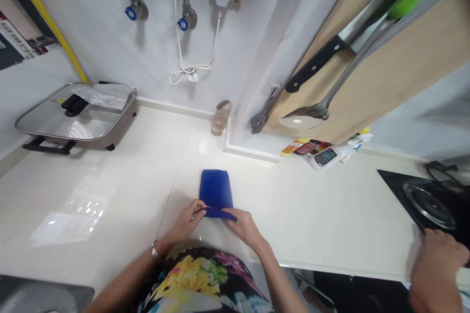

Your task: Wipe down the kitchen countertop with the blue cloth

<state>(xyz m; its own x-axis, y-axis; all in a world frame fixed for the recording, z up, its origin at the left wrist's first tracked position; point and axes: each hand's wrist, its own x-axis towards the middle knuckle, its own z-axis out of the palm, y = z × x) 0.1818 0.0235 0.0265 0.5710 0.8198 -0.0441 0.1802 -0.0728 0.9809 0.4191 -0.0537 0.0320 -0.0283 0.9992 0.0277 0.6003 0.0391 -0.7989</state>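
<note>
A flat, deep-blue piece that looks like folded cloth [216,188] lies on the white counter just in front of me. My left hand [191,217] pinches its near left corner between thumb and fingers; a thin dark line shows at the fingertips, too small to name. On the near right corner, my right hand [240,225] has thumb and fingers closed on the edge. Between both hands the near edge is turned up into a narrow fold.
An electric pan [106,132] with a glass lid stands at the left. A brownish cup [221,118] is by the wall corner. Bottles [325,158] and a cooktop [433,200] are to the right. Another person's hand [440,259] rests at the right edge. Utensils hang on a wooden board [396,73].
</note>
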